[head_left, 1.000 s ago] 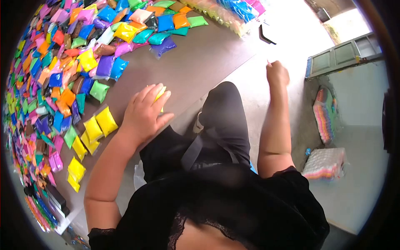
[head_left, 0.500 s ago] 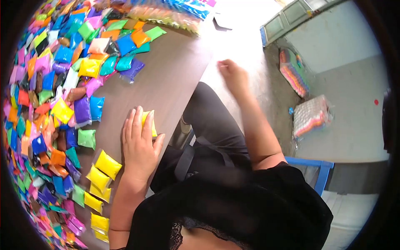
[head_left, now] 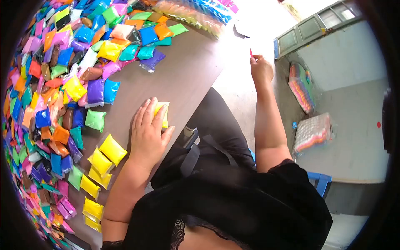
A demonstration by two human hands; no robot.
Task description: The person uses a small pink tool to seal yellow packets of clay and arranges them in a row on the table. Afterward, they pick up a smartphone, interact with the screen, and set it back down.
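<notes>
My left hand (head_left: pixel 150 131) lies flat on the brown table, fingers stretched out. Partly under its fingertips is a small yellow packet (head_left: pixel 162 113) near the table's edge; the rest of the packet is hidden. Well away from the table, over the bright floor, my right hand (head_left: pixel 261 71) is closed around a small pink-red pointed thing (head_left: pixel 251 53) whose kind I cannot make out. Beside my left forearm lies a column of several yellow packets (head_left: pixel 112 150), clear film showing at their edges.
A big pile of packets in many colours (head_left: pixel 62 104) covers the left of the table (head_left: pixel 183 62). Large clear bags (head_left: pixel 196 18) of packets lie at its far end. Wrapped bundles (head_left: pixel 312 131) stand to the right, near a blue chair frame (head_left: pixel 320 181).
My right hand has moved forward and right, farther from the table, and the pink-red thing shows more clearly. My left hand stays on the yellow packet while the whole view has shifted.
</notes>
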